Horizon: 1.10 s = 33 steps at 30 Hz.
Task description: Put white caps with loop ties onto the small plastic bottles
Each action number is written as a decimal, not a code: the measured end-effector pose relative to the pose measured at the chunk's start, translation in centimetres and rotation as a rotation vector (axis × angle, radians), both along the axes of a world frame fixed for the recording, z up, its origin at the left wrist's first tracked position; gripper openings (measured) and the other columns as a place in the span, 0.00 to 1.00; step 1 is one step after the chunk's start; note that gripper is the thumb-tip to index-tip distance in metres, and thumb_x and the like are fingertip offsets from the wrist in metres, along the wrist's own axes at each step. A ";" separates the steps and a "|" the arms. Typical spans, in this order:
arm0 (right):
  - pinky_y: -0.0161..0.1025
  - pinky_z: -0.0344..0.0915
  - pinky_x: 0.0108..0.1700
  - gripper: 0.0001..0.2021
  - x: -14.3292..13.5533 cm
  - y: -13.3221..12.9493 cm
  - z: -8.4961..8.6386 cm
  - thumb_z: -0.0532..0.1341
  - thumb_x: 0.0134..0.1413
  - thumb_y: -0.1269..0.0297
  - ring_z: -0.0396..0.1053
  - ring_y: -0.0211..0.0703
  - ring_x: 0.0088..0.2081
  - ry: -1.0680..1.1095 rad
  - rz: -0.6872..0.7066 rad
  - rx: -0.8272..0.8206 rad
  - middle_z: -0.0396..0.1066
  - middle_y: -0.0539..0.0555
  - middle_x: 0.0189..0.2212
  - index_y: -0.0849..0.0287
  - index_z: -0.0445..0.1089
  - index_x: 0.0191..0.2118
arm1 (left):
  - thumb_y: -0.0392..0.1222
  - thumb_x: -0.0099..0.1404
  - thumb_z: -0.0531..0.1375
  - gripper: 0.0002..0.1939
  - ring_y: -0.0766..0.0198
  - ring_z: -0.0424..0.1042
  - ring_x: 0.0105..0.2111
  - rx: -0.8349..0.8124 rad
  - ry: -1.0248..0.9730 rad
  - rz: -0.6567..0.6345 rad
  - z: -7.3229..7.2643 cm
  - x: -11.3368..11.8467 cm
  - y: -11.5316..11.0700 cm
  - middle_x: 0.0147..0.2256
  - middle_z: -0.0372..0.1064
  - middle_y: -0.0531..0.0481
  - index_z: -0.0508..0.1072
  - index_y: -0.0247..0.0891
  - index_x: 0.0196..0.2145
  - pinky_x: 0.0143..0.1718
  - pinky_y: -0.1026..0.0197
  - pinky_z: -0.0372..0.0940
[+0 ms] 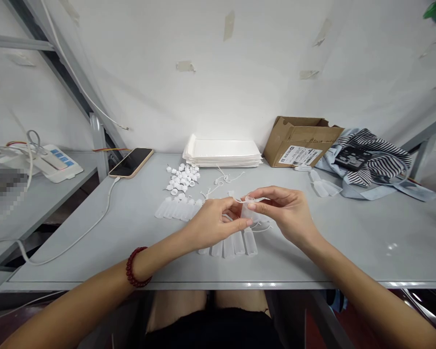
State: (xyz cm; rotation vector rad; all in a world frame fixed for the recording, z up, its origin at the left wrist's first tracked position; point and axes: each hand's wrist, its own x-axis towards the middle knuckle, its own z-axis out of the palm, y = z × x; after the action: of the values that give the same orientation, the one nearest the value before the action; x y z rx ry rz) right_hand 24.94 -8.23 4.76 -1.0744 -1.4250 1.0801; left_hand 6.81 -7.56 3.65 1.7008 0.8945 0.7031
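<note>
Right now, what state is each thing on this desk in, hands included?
Left hand: gripping a small translucent plastic bottle.
Right hand: pinching that bottle's top.
Front row of translucent plastic bottles: lying flat.
Small round white caps: loose, heaped.
Black phone in tan case: screen dark, white cable plugged in.
Brown cardboard box: open.
Flat white rectangular stack: piled.
Black-and-white striped cloth: crumpled.

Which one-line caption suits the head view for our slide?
Left hand and right hand hold a translucent container above a grey table, with white caps and a cardboard box beyond.
</note>
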 end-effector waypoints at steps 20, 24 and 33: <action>0.37 0.69 0.34 0.06 0.4 0.5 0.3 0.66 0.50 0.60 0.70 0.38 0.31 -0.056 0.056 0.043 0.76 0.51 0.31 0.56 0.76 0.32 | 0.42 0.61 0.60 0.08 0.68 0.71 0.27 -0.079 -0.057 0.010 1.0 0.2 -0.5 0.26 0.69 0.53 0.73 0.33 0.33 0.31 0.65 0.68; 0.37 0.68 0.34 0.08 0.7 0.8 0.3 0.66 0.48 0.58 0.68 0.36 0.28 -0.075 0.076 -0.031 0.74 0.50 0.29 0.57 0.76 0.33 | 0.43 0.60 0.62 0.09 0.68 0.70 0.25 -0.113 -0.100 0.038 1.0 0.2 -0.6 0.24 0.68 0.54 0.73 0.34 0.31 0.30 0.66 0.68; 0.39 0.66 0.36 0.11 0.4 0.5 0.5 0.64 0.51 0.55 0.68 0.40 0.32 -0.123 0.132 -0.031 0.74 0.53 0.32 0.58 0.76 0.35 | 0.47 0.58 0.63 0.11 0.69 0.66 0.22 0.003 -0.023 0.097 0.8 0.1 -0.7 0.22 0.66 0.54 0.72 0.35 0.29 0.23 0.66 0.63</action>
State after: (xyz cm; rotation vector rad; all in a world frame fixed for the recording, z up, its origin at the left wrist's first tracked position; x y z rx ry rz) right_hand 25.37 -7.77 5.31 -1.0968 -1.5999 1.1496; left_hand 6.92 -8.29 4.42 1.6571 0.9652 0.7873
